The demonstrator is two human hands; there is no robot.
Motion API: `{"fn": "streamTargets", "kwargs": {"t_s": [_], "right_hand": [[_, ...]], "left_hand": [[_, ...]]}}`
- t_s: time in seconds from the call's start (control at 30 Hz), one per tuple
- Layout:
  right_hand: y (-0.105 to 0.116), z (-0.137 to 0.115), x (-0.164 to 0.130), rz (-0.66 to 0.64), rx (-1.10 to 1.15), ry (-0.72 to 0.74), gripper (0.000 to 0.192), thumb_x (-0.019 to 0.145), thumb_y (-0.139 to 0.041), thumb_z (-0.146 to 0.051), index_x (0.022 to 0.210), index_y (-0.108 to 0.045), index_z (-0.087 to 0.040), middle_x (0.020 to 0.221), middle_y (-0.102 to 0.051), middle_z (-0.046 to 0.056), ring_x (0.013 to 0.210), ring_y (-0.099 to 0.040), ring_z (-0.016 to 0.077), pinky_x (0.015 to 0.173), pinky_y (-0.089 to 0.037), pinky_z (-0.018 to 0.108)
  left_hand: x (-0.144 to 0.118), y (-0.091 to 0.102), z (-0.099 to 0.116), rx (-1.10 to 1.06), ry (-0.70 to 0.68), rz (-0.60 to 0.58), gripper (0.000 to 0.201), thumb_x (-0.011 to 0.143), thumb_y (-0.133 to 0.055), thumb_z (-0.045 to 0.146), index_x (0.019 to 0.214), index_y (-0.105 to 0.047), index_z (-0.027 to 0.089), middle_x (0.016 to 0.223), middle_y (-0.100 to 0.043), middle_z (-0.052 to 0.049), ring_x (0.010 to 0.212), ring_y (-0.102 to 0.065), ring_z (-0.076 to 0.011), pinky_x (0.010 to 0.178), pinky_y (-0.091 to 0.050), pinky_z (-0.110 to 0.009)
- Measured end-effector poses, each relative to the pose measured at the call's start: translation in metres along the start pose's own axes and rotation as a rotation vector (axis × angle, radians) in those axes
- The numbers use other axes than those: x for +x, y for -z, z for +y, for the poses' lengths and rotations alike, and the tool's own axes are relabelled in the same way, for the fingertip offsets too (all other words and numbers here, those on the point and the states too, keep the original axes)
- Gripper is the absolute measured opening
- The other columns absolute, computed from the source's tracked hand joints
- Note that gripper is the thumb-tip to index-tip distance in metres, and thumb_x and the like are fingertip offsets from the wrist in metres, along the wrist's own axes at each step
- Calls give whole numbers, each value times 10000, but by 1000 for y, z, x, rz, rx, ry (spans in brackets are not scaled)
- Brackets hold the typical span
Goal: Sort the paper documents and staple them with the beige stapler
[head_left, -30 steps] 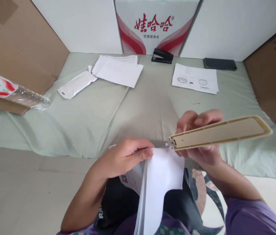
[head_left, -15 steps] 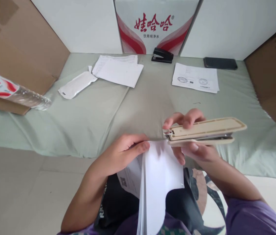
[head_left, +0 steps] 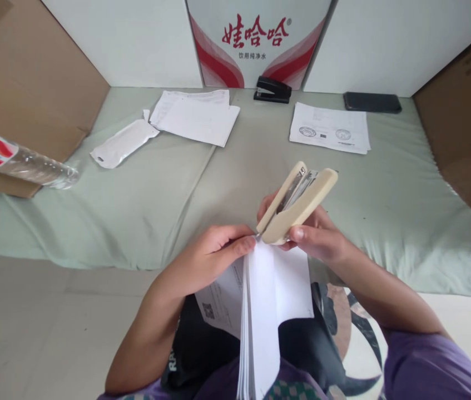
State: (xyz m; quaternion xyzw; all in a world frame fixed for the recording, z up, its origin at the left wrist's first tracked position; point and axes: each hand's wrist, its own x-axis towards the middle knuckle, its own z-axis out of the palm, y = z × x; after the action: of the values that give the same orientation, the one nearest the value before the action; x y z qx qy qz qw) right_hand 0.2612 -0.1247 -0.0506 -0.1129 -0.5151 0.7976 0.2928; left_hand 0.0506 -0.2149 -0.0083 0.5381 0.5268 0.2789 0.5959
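A stack of white paper sheets hangs over my lap, its top edge pinched between the thumb and fingers of my left hand. My right hand grips a cream stapler, tilted with one end down at the top of the sheets, close to my left thumb. A gap shows between the stapler's two arms, with metal inside. Whether its lower end touches the paper or a staple, I cannot tell. Part of the sheets, on the left, shows print and a QR code.
A black stapler stands at the back, before a white and red box. Paper piles, stamped sheets, a black phone and a white packet lie on the green cloth. A water bottle is at left.
My right hand has turned the cream stapler from lying level to slanting upward, and brought it left to the papers' top edge. My left hand stays on the sheets. The view has shifted slightly.
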Motion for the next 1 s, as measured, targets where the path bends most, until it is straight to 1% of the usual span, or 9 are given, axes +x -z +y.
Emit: {"fn": "streamTargets", "kwargs": {"t_s": [0.13, 0.2, 0.3, 0.43, 0.6, 0.77, 0.9, 1.0], "right_hand": [[3, 0, 2, -45, -9, -13, 319, 842, -723, -413, 1003, -617, -160, 845, -587, 46, 591, -478, 90, 443, -352, 213], [3, -1, 3, -65, -12, -25, 300, 852, -711, -420, 959, -616, -157, 813, -570, 37, 592, -462, 90, 443, -333, 208], [1, -2, 4, -68, -20, -40, 310, 846, -716, -436, 948, -614, -161, 789, -559, 25, 596, -446, 90, 444, -317, 203], [-1, -3, 3, -45, -28, -48, 335, 830, -733, -453, 946, -606, -166, 775, -556, 15, 586, -439, 87, 444, -317, 205], [-4, -7, 3, -9, -49, -59, 327, 834, -737, -446, 944, -592, -175, 776, -562, 11, 587, -449, 87, 445, -328, 202], [-7, -11, 4, -26, -37, -71, 304, 851, -719, -445, 922, -597, -175, 750, -542, 2, 577, -424, 82, 430, -312, 193], [-7, -12, 5, -35, -16, -98, 310, 849, -725, -444, 931, -586, -180, 756, -550, -2, 572, -426, 77, 431, -327, 190], [-6, -9, 5, -71, 36, -122, 315, 858, -716, -453, 911, -572, -178, 731, -526, -14, 556, -402, 71, 430, -322, 188]], "left_hand": [[2, 0, -1, -3, -10, -19, 367, 957, -559, 471, 1051, -735, 163, 927, -713, -50, 866, -626, -197, 751, -489, -274], [3, 0, -1, -5, -13, -25, 344, 959, -561, 456, 1023, -732, 164, 923, -709, -44, 851, -618, -185, 735, -477, -264], [4, -1, -1, -10, -11, -25, 320, 959, -565, 441, 961, -726, 164, 893, -691, -33, 823, -601, -170, 715, -460, -256], [5, -2, -2, -46, -10, -21, 324, 954, -572, 445, 926, -718, 157, 880, -680, -38, 832, -597, -176, 711, -455, -258], [5, -2, -3, -50, -3, -12, 341, 943, -586, 458, 861, -696, 146, 807, -650, -28, 757, -567, -156, 649, -424, -243], [6, -3, -5, -76, -1, -2, 331, 938, -600, 454, 832, -685, 153, 786, -640, -18, 740, -558, -148, 647, -415, -239], [8, -5, -8, -122, 9, -32, 349, 930, -613, 473, 846, -692, 143, 804, -660, -36, 776, -584, -169, 676, -433, -251], [10, -5, -10, -146, 13, -38, 376, 918, -627, 498, 866, -710, 134, 822, -677, -50, 790, -598, -178, 688, -444, -257]]}}
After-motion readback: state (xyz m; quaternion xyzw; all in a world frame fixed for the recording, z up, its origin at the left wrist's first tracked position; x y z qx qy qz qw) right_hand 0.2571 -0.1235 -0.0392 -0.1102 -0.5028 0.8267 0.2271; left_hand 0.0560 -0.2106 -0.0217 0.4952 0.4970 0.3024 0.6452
